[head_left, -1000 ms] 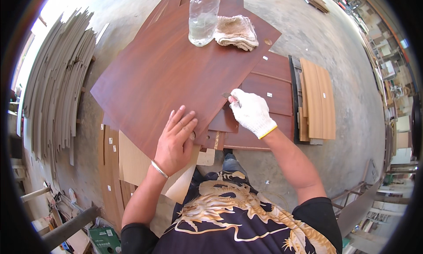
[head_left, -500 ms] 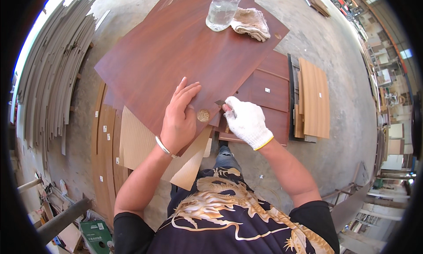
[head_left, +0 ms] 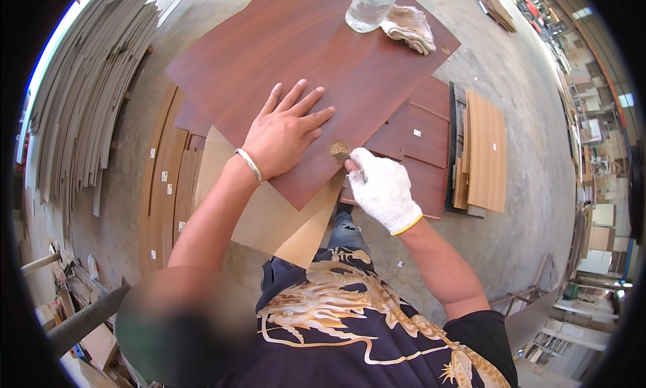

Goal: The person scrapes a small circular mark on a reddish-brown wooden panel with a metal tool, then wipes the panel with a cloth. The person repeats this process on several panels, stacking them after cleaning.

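- Left hand [head_left: 284,136], bare: fingers spread and laid flat, gripping nothing; presumably pressed down to steady the sheet beneath.
- Red-brown panel [head_left: 249,72]: directly under the left fingers, its near corner below the left palm and its far part beyond the fingertips.
- Right hand [head_left: 383,189], white knit glove: fingers closed in a pinch, apparently kept close to the metal for fine control.
- Small grey blade [head_left: 343,157]: held between right thumb and forefinger, projecting past the fingertips toward the left hand; whether its edge cuts or merely rests cannot be told.
- Round tan spot [head_left: 338,146], seemingly a recess with a rough floor: just ahead of the right fingertips, to the right of the left thumb; the left hand lies clear of it, likely for safety.
- Clear bottle [head_left: 370,6] and folded cloth [head_left: 409,29]: side by side on the panel, well beyond both hands' fingertips, probably parked there to leave room for the blade.
- Pale board [head_left: 269,230]: below the left palm, under the panel's near corner.
- Changes against half a second ago: blade now over the spot, formerly at the panel's edge, apart from it; left hand, then just beside the spot, now farther off, fingers more widely fanned.
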A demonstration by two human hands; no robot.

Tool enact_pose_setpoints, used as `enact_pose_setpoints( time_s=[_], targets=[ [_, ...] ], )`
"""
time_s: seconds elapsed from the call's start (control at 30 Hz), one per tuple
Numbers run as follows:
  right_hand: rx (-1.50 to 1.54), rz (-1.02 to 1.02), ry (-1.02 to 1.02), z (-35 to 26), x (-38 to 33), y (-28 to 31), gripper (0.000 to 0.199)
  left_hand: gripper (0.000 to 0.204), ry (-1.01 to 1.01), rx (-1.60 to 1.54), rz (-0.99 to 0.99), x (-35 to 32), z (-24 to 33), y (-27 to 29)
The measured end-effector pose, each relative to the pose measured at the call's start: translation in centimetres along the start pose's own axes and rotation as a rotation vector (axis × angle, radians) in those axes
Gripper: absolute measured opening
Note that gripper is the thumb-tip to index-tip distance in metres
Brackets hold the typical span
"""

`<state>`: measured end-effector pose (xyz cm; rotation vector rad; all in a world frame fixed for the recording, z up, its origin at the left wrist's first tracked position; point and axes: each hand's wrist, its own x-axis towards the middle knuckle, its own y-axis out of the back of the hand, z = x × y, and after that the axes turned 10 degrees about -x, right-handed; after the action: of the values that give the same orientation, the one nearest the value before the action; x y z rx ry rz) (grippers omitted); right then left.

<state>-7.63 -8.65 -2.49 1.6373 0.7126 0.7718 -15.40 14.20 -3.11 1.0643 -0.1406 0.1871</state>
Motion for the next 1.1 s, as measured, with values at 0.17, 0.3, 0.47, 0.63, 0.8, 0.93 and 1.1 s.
enact_pose_setpoints(
  time_s=[0.17, 0.3, 0.47, 0.63, 0.8, 0.93, 1.1],
  targets=[
    [0.0, 0.018, 0.024, -1.0, -0.7, -0.1, 0.019, 0.043, -0.009, 0.05, 0.0, 0.1, 0.0, -0.4],
    [0.016, 0.001, 0.013, -2.3, -1.3, -0.1, 0.017, 0.043, -0.016, 0.07, 0.013, 0.1, -0.2, -0.8],
    [0.036, -0.016, 0.028, -3.7, -2.0, -0.1, 0.017, 0.043, -0.005, 0.077, 0.017, 0.0, -0.2, -0.9],
    [0.03, -0.058, 0.02, -5.6, -2.9, 0.2, 0.018, 0.044, 0.004, 0.087, 0.019, 0.1, -0.2, -1.0],
    [0.036, -0.052, 0.065, -7.3, -3.7, 0.1, 0.015, 0.044, 0.009, 0.087, 0.009, 0.1, -0.1, -1.0],
    [0.006, -0.153, 0.172, -8.3, -5.7, -1.7, 0.014, 0.044, -0.003, 0.099, 0.01, 0.3, 0.0, -0.9],
    [0.52, -0.233, 0.115, -7.3, -8.6, -2.1, 0.014, 0.043, -0.023, 0.077, 0.036, -0.1, 0.2, -0.9]
  ],
)
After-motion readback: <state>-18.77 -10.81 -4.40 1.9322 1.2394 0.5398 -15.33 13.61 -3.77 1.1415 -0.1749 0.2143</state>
